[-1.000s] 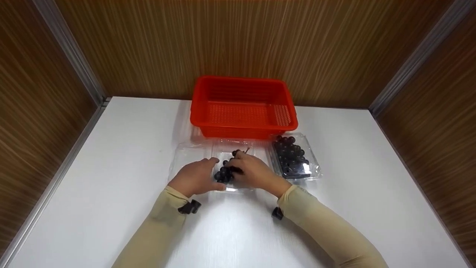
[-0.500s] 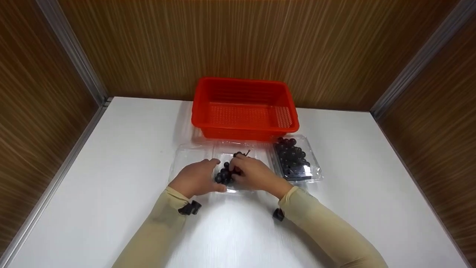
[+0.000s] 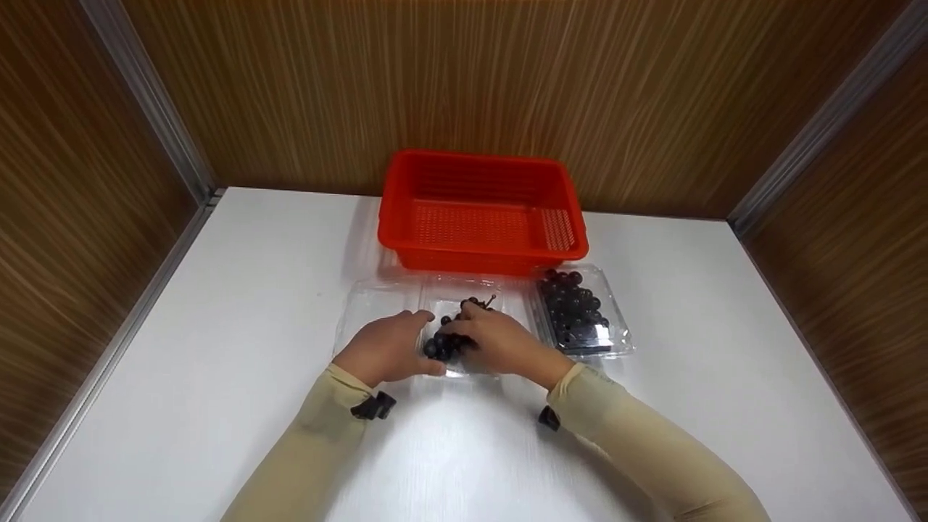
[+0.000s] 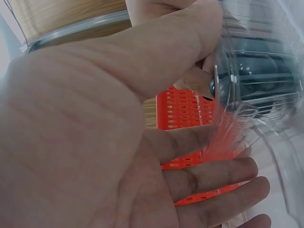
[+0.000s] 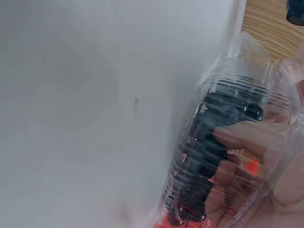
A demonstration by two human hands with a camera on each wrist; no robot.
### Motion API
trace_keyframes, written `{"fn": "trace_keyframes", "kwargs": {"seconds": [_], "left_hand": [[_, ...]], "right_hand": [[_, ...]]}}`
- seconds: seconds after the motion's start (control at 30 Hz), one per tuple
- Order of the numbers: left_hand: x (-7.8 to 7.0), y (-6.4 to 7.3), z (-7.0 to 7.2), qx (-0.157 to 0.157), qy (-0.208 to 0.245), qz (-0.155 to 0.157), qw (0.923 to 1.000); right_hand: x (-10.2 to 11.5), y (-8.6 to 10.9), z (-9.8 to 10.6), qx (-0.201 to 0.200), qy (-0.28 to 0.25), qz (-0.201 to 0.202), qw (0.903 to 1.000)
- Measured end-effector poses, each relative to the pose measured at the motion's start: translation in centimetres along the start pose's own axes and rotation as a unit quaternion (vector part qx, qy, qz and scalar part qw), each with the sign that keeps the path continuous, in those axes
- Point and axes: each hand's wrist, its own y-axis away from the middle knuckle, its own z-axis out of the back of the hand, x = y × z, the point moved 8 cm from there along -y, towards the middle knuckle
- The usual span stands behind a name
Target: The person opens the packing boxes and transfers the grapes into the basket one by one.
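Observation:
A bunch of dark grapes [image 3: 444, 346] lies in an opened clear plastic clamshell [image 3: 471, 280], its lid folded out to the left. My right hand [image 3: 504, 341] grips the bunch from the right, and a stem sticks up past its fingertips. Through the clear wall in the right wrist view, the fingers curl against the dark grapes [image 5: 202, 152]. My left hand [image 3: 388, 349] is at the clamshell's left side, thumb and fingers spread apart. In the left wrist view, the left thumb lies along the plastic edge, and its other fingers [image 4: 209, 178] extend fairly straight beside the clamshell.
A red plastic basket [image 3: 478, 257] stands behind the clamshell against the wood-patterned back wall [image 3: 478, 80]. Close on the right is a second clear clamshell [image 3: 616, 337] with more dark grapes inside. Side walls border the white table [image 3: 261, 290].
The right hand's fingers shift slightly over the grape bunch inside the clamshell. The left hand keeps its place, and the head view drifts a little.

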Motion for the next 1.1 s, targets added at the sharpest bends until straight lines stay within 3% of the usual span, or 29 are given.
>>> {"fn": "trace_keyframes", "kwargs": {"seconds": [0.23, 0.47, 1.1], "left_hand": [[-0.1, 0.2, 0.1, 0.001, -0.002, 0.002, 1.0], [0.0, 0.4, 0.3, -0.012, 0.004, -0.007, 0.9999], [-0.2, 0.1, -0.5, -0.003, -0.003, -0.01, 0.9999]], "right_hand": [[-0.2, 0.3, 0.2, -0.032, -0.022, 0.002, 0.9992], [-1.1, 0.3, 0.0, -0.02, -0.031, -0.059, 0.9976], [-2.2, 1.3, 0.2, -0.013, -0.09, -0.073, 0.9931]]}}
